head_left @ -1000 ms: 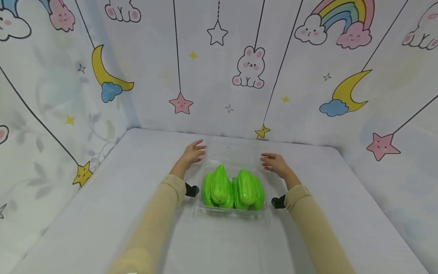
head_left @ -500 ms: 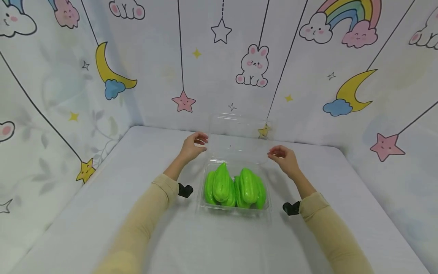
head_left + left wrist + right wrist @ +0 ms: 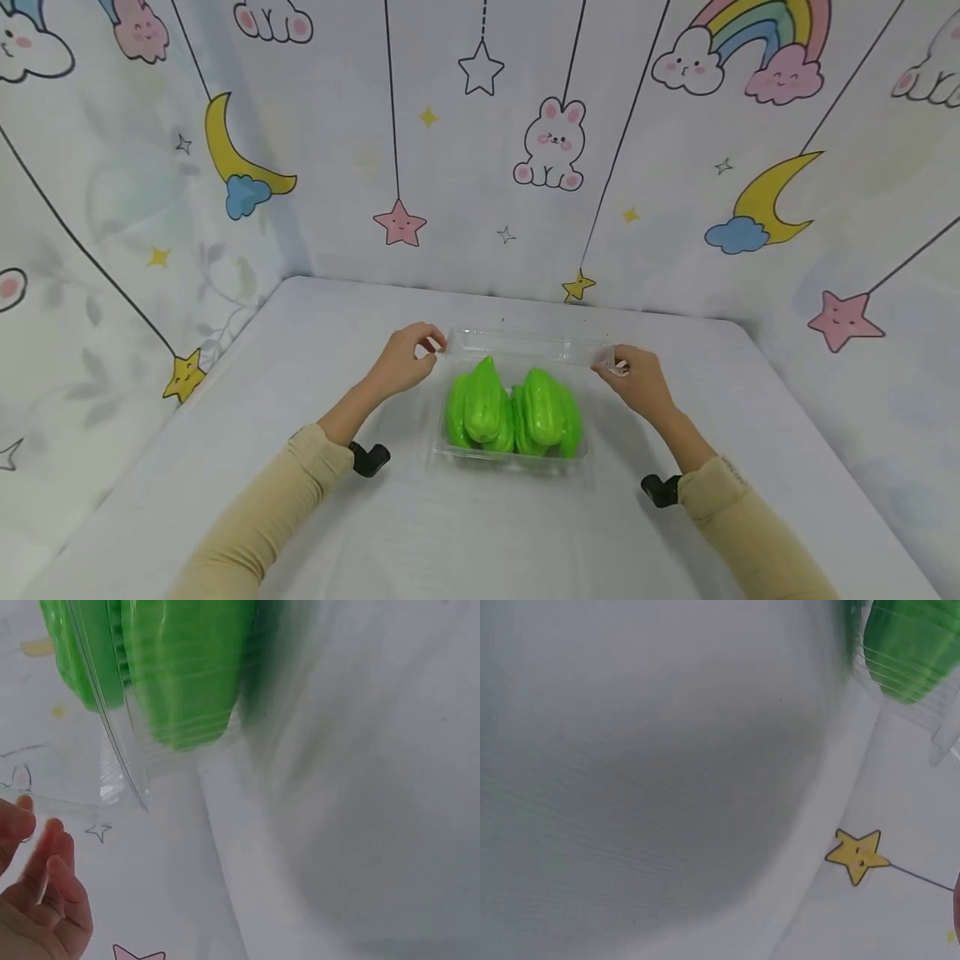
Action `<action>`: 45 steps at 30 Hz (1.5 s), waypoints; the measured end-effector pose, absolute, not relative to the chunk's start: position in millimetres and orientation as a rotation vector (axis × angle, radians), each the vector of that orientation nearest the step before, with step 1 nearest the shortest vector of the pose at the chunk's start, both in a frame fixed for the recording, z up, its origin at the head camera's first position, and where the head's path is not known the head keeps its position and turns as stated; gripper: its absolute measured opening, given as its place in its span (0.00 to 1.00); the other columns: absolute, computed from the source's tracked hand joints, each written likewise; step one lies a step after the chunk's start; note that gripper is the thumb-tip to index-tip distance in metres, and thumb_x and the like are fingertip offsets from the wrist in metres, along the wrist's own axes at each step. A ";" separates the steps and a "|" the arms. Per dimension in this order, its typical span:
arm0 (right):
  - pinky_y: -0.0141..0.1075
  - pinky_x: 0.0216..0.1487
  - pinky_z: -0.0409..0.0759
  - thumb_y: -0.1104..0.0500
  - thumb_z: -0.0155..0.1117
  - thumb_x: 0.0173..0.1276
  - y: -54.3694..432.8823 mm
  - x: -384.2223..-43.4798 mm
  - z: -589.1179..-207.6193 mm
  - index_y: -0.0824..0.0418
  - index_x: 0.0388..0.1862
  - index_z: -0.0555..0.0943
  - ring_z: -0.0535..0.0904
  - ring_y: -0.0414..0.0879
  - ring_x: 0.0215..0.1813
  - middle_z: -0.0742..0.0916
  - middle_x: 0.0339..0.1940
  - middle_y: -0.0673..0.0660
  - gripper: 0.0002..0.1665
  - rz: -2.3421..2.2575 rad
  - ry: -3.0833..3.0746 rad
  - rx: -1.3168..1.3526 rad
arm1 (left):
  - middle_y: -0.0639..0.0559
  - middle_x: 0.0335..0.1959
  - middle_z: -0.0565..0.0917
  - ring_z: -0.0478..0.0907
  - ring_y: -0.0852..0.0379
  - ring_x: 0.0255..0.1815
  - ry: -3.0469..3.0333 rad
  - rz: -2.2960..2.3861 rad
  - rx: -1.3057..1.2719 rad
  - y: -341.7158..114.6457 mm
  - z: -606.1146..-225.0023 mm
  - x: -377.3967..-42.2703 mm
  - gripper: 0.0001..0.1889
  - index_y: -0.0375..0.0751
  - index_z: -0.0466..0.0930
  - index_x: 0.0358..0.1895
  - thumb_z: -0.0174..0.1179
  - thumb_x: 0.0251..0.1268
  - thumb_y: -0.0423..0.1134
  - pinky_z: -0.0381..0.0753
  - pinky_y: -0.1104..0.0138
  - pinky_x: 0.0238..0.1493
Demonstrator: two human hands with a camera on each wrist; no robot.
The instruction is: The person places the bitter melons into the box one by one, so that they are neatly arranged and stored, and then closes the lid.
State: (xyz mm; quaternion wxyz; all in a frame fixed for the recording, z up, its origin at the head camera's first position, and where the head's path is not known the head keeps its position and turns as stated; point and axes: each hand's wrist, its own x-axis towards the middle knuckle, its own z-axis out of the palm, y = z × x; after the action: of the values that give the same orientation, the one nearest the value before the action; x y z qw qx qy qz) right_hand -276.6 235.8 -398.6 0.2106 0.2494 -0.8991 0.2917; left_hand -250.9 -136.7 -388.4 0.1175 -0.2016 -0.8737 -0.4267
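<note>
A clear plastic hinged box sits mid-table, holding several glossy green, ribbed fruits or vegetables whose kind I cannot tell. Its transparent lid is raised and tilted at the back. My left hand pinches the lid's left corner between thumb and a fingertip; in the left wrist view the other fingers are loosely bent. At the opposite corner my right hand pinches the lid with thumb and fingers. The right wrist view shows only a sliver of that hand at its edge.
A white cloth covers the table. Behind and at both sides stand pale curtains printed with moons, stars and a rabbit. A black wrist camera juts out below the left sleeve, another below the right.
Both hands have come to the lid's corners and closed on them. The lid rose upright, then tilted forward and down toward the box. The box and its contents stayed put.
</note>
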 end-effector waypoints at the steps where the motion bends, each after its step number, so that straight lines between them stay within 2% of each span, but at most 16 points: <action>1: 0.42 0.31 0.80 0.67 0.67 0.55 235.4 -274.3 -398.8 0.66 0.29 0.81 0.79 0.52 0.32 0.84 0.30 0.60 0.03 0.745 -2.513 0.701 | 0.45 0.41 0.79 0.75 0.50 0.39 -2.572 -1.234 -0.572 -137.5 -388.6 -245.1 0.13 0.37 0.79 0.40 0.48 0.56 0.26 0.75 0.59 0.37; 6: 0.44 0.32 0.77 0.74 0.68 0.49 232.6 -262.8 -396.8 0.67 0.37 0.82 0.79 0.55 0.34 0.84 0.38 0.62 0.14 0.525 -2.578 0.725 | 0.45 0.45 0.77 0.74 0.50 0.41 -2.646 -1.274 -0.475 -140.7 -387.9 -218.1 0.15 0.39 0.79 0.50 0.44 0.67 0.33 0.73 0.58 0.40; 10: 0.43 0.30 0.77 0.74 0.70 0.44 232.3 -256.3 -399.1 0.65 0.35 0.83 0.79 0.53 0.33 0.84 0.37 0.60 0.16 0.401 -2.559 0.760 | 0.45 0.50 0.74 0.74 0.50 0.43 -2.707 -1.448 -0.414 -143.0 -387.1 -199.4 0.18 0.41 0.75 0.56 0.41 0.72 0.41 0.75 0.61 0.37; 16: 0.40 0.27 0.79 0.67 0.72 0.47 233.0 -246.9 -406.0 0.63 0.33 0.85 0.80 0.51 0.33 0.85 0.32 0.57 0.11 0.244 -2.441 0.873 | 0.45 0.55 0.70 0.71 0.48 0.50 -2.733 -1.682 -0.322 -141.9 -389.7 -175.1 0.18 0.43 0.74 0.57 0.47 0.69 0.44 0.76 0.59 0.39; 22: 0.37 0.23 0.75 0.68 0.63 0.56 234.9 -229.0 -412.5 0.61 0.46 0.83 0.80 0.51 0.35 0.85 0.37 0.58 0.17 0.270 -2.540 0.852 | 0.46 0.57 0.69 0.71 0.46 0.53 -2.776 -1.620 -0.303 -140.0 -401.1 -158.5 0.18 0.46 0.74 0.57 0.57 0.63 0.41 0.74 0.55 0.46; 26: 0.38 0.30 0.76 0.70 0.52 0.62 236.9 -214.9 -413.2 0.62 0.54 0.78 0.80 0.50 0.39 0.84 0.46 0.60 0.21 0.539 -2.698 0.784 | 0.45 0.57 0.67 0.71 0.44 0.54 -2.763 -1.646 -0.337 -140.7 -409.0 -153.4 0.22 0.46 0.71 0.60 0.58 0.62 0.39 0.75 0.55 0.45; 29: 0.40 0.34 0.78 0.70 0.48 0.65 238.9 -205.5 -411.3 0.64 0.59 0.74 0.79 0.52 0.41 0.81 0.51 0.63 0.23 0.862 -2.767 0.761 | 0.42 0.58 0.66 0.70 0.42 0.54 -2.743 -1.688 -0.374 -141.0 -413.8 -151.7 0.24 0.45 0.69 0.61 0.58 0.62 0.40 0.75 0.55 0.44; 32: 0.39 0.36 0.80 0.67 0.49 0.66 240.6 -197.0 -407.2 0.66 0.65 0.66 0.79 0.56 0.44 0.76 0.56 0.69 0.27 1.267 -2.822 0.752 | 0.40 0.59 0.65 0.70 0.41 0.54 -2.728 -1.746 -0.374 -140.7 -417.4 -151.1 0.24 0.46 0.68 0.61 0.58 0.62 0.41 0.76 0.56 0.43; 35: 0.40 0.38 0.80 0.61 0.50 0.68 241.1 -190.7 -401.8 0.67 0.70 0.54 0.76 0.59 0.47 0.69 0.59 0.75 0.34 1.682 -2.870 0.689 | 0.39 0.59 0.65 0.70 0.42 0.54 -2.715 -1.803 -0.346 -139.9 -418.3 -150.7 0.25 0.48 0.66 0.63 0.58 0.62 0.41 0.76 0.56 0.42; 38: 0.45 0.43 0.79 0.59 0.52 0.68 241.5 -187.8 -397.9 0.68 0.71 0.46 0.75 0.57 0.49 0.67 0.59 0.76 0.40 2.005 -2.896 0.585 | 0.40 0.58 0.67 0.71 0.43 0.54 -2.679 -1.915 -0.274 -137.6 -417.5 -150.5 0.27 0.46 0.62 0.65 0.58 0.62 0.40 0.77 0.56 0.41; 41: 0.47 0.45 0.78 0.58 0.51 0.69 244.4 -187.6 -399.1 0.72 0.68 0.48 0.78 0.54 0.46 0.73 0.55 0.72 0.37 2.241 -2.901 0.501 | 0.39 0.55 0.70 0.73 0.45 0.51 -2.620 -2.102 -0.170 -135.6 -419.1 -151.4 0.30 0.42 0.57 0.67 0.56 0.62 0.38 0.77 0.56 0.42; 45: 0.43 0.43 0.79 0.57 0.49 0.70 248.5 -188.8 -405.9 0.70 0.54 0.67 0.81 0.49 0.41 0.81 0.46 0.62 0.20 2.494 -2.892 0.504 | 0.37 0.49 0.74 0.77 0.49 0.46 -2.526 -2.402 -0.059 -136.1 -424.4 -153.7 0.27 0.31 0.59 0.62 0.53 0.63 0.38 0.77 0.58 0.45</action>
State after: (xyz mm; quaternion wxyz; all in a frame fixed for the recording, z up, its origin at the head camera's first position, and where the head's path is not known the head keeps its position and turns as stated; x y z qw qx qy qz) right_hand -188.8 248.5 -405.9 -0.3478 0.1226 -0.7039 0.6071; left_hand -153.7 -136.1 -424.4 -0.1716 -0.0167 -0.7139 -0.6787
